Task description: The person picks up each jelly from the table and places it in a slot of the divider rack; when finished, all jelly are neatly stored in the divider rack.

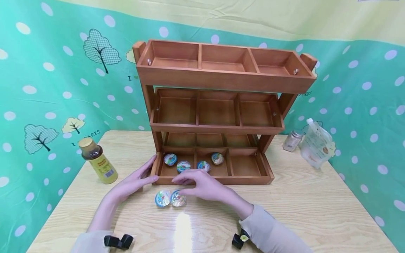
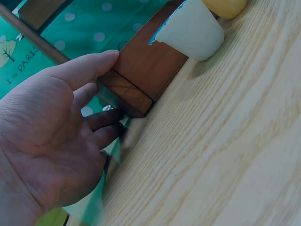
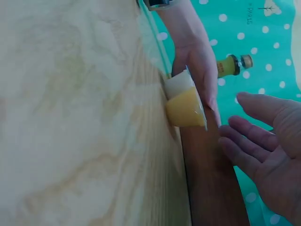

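A brown wooden three-tier rack (image 1: 209, 180) stands on the table. My left hand (image 1: 131, 183) touches its lower left front corner, thumb at the front board and fingers along the outer side. Two sealed jelly cups lie before the rack: a white cup (image 2: 193, 35) and, right beside it, a yellow cup (image 3: 186, 109). Over the yellow cup and the rack's front edge hovers my right hand (image 1: 202, 185), its fingers loosely bent with nothing between them. In the bottom tier, two cups sit in the left compartment, including one cup (image 1: 170, 159); two more, including another cup (image 1: 217, 158), occupy the middle one.
A bottle with yellow liquid (image 1: 102, 165) stands at the left of the table. To the right of the rack are a small glass jar (image 1: 292, 140) and a clear spouted pouch (image 1: 316, 146). A patterned green cloth (image 1: 57, 91) hangs behind and at the sides.
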{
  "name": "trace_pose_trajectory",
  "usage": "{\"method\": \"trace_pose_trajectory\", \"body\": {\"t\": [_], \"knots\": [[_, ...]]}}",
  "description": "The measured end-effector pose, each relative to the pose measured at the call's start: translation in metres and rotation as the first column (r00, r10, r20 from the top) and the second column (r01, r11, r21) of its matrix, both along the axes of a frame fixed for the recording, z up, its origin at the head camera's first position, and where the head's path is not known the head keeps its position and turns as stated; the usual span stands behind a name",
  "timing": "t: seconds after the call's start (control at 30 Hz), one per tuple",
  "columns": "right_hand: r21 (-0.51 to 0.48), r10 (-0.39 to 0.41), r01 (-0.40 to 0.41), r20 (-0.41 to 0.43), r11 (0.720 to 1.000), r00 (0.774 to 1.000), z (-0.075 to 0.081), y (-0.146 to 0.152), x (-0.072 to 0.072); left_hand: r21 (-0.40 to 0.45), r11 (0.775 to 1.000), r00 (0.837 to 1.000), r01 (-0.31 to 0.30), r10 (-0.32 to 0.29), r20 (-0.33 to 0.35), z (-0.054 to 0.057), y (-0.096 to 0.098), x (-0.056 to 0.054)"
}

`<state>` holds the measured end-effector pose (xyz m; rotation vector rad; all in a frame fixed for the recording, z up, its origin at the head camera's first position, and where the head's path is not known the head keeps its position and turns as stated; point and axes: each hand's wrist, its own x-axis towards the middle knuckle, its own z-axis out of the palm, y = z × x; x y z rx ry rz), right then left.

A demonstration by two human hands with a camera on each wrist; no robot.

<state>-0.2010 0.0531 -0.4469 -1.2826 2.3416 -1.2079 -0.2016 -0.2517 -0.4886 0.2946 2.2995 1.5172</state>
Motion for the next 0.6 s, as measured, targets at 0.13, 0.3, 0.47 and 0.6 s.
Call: {"method": "trace_pose_trajectory", "body": {"t": [0.13,0.3,0.47,0.6], "knots": [[0.112,0.037,-0.031,-0.051,0.993,0.998,-0.004,-0.001,0.003,0.003,1.000,1.000,0.001,-0.001,0.006,0.000,0.001,0.000],[0.236,0.086,-0.049,-0.148,0.970,0.985,-0.009,-0.003,0.006,0.013,1.000,1.000,0.013,-0.012,-0.011,-0.001,0.000,0.000],[0.264,0.112,-0.062,-0.182,0.962,0.977,-0.013,-0.004,0.007,0.015,1.000,1.000,0.012,-0.012,-0.011,-0.001,-0.001,0.000],[0.273,0.136,-0.080,-0.190,0.959,0.972,-0.016,-0.004,0.007,0.008,1.000,1.000,0.008,-0.008,-0.011,-0.001,0.000,-0.001]]}}
